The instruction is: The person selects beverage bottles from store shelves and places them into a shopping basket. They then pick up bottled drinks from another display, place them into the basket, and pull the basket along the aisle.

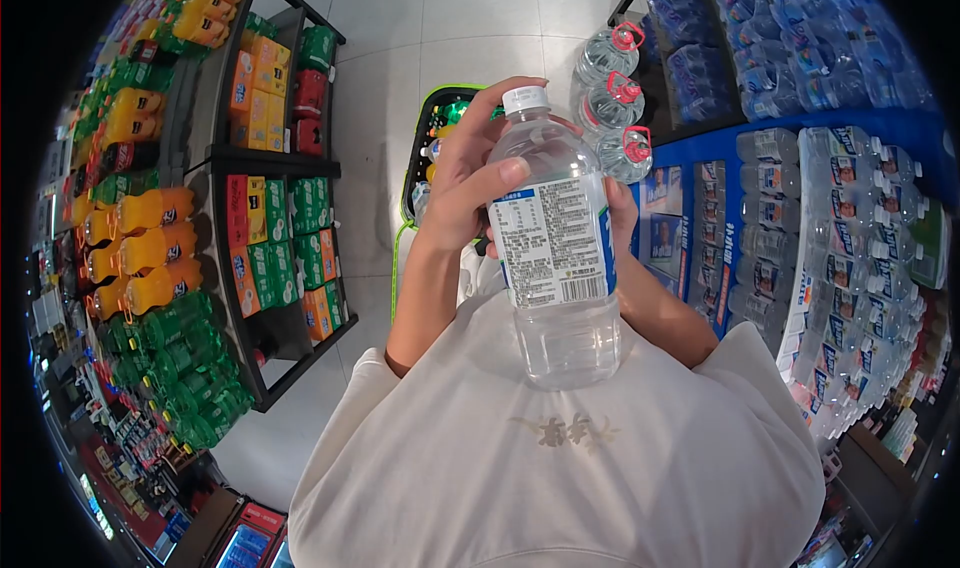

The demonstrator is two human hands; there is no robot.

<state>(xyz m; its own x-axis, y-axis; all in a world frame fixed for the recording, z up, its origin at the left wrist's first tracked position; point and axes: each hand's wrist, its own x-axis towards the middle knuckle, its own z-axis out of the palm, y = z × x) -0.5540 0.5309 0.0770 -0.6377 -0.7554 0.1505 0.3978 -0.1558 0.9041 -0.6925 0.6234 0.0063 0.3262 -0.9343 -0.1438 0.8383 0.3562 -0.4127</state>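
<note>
A large clear plastic bottle (555,258) with a white cap stands nearly upright before my chest, its printed label and barcode facing me. My left hand (465,183) is wrapped round its upper part, the thumb lying on the shoulder beside the label. On the other side my right hand (618,213) holds the bottle too, most of its fingers hidden behind it. Beyond my left hand, a black basket with a bright green rim (408,183) holds several bottles and is partly covered by that hand.
Shelves (205,98) with orange and green bottles and boxed drinks line the left side. Several big water jugs (612,103) with red handles stand on the floor at the upper right. Packed water bottles (840,238) and a blue display panel (663,218) fill the right.
</note>
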